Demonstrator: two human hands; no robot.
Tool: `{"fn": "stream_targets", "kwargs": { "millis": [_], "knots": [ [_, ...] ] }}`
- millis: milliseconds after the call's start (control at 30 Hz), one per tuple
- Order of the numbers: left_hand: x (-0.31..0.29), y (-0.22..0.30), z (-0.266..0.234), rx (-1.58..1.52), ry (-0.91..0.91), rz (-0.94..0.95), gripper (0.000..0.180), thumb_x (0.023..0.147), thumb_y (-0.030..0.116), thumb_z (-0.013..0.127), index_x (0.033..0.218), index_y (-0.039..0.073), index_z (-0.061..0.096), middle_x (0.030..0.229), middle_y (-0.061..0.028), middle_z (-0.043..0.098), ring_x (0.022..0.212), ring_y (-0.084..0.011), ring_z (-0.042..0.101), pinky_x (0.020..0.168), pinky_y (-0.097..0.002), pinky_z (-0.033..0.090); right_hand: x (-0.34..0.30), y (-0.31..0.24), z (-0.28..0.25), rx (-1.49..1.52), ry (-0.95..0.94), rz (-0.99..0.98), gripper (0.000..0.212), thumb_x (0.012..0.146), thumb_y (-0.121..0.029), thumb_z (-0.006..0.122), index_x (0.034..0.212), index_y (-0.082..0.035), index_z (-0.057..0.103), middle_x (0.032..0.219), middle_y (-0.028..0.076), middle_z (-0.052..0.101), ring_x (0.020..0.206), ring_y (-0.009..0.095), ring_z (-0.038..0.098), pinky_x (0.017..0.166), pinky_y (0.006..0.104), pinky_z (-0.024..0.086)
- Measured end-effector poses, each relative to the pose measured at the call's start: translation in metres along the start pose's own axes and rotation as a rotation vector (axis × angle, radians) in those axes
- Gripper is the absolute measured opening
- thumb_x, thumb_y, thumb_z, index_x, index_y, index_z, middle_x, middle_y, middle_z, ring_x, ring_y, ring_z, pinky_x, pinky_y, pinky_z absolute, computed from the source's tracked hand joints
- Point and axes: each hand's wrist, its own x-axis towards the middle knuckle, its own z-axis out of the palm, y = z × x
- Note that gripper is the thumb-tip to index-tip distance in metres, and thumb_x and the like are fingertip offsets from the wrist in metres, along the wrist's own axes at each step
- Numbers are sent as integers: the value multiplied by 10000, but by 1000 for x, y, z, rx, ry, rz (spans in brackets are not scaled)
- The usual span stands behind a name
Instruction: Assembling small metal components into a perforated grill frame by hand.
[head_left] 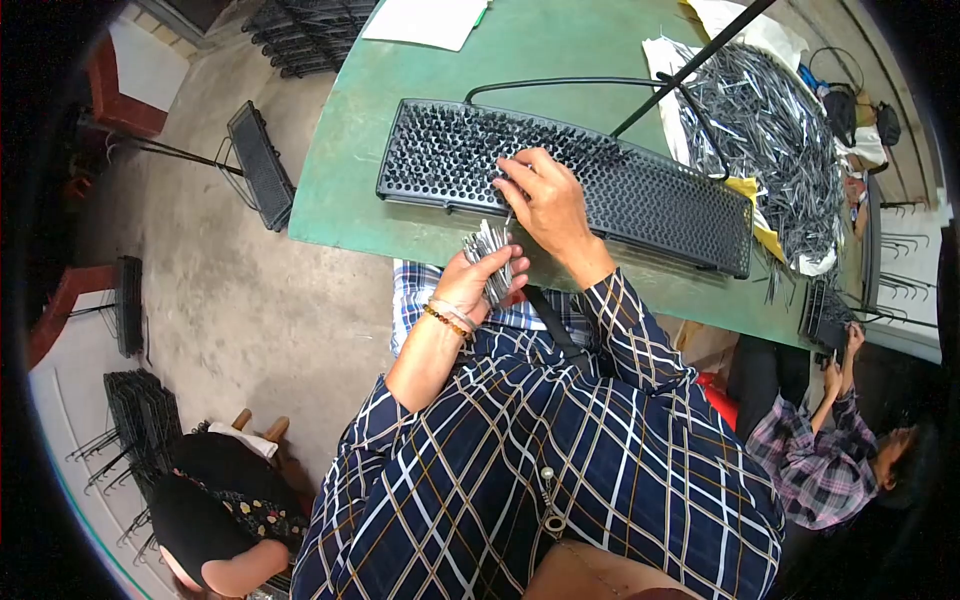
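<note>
My left hand [470,280] is closed around a bundle of thin grey strips [487,247], just off the near edge of the table. To its upper right, my right hand [548,200] hovers over the middle of a long black rack [660,210] full of small holes. Its fingers are bent together at the rack's surface; whatever they pinch is too small to make out. Dark pegs or strips [440,150] stand up out of the holes across the rack's left part. The right part shows mostly bare holes.
The rack lies on a green table [365,140], its black rod frame [570,82] rising behind. A sack heaped with grey strips [765,140] sits at the right, white paper [430,22] far left. A co-worker [825,440] handles another rack; a second person [230,500] is lower left.
</note>
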Motion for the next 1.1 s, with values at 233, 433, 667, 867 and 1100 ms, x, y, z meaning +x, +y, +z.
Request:
{"fn": "stream_targets", "kwargs": {
  "millis": [233, 433, 667, 867, 1100],
  "knots": [
    [-1, 1, -8, -26, 38, 79, 184, 868, 51, 587, 1046, 26, 550, 947, -80, 601, 826, -206, 628, 679, -338, 574, -16, -13, -25, 78, -302, -77, 269, 721, -76, 668, 985, -55, 625, 997, 84, 582, 900, 264, 566, 769, 369, 439],
    [3, -1, -6, 15, 114, 81, 184, 873, 48, 577, 1053, 22, 549, 954, -84, 604, 830, -207, 629, 673, -338, 574, -36, 5, -16, 42, -181, -206, 244, 720, -72, 628, 963, -43, 614, 979, 76, 589, 856, 244, 566, 750, 346, 444],
    [4, -3, 2, 44, 6, 47, 173, 853, 68, 620, 1009, 11, 575, 913, -76, 616, 819, -194, 642, 668, -329, 587, -8, -15, -16, 486, 117, 352, 286, 802, -51, 655, 1082, -6, 616, 862, 96, 679, 773, 162, 649, 703, 278, 508],
    [8, -6, 1, 135, 4, 20, 236, 855, 137, 627, 1078, 83, 571, 883, -79, 659, 707, -171, 654, 542, -309, 527, -1, 3, -4, 241, 110, 255, 280, 788, -100, 675, 1064, -60, 652, 872, 58, 670, 832, 156, 598, 774, 295, 451],
    [5, -7, 1, 101, -20, 48, 231, 840, 106, 637, 1061, 100, 568, 881, -84, 662, 703, -167, 653, 521, -313, 520, -5, 7, 3, -29, 76, 11, 198, 766, -175, 683, 947, -96, 683, 915, 17, 635, 923, 211, 529, 839, 354, 364]
  ]
}}
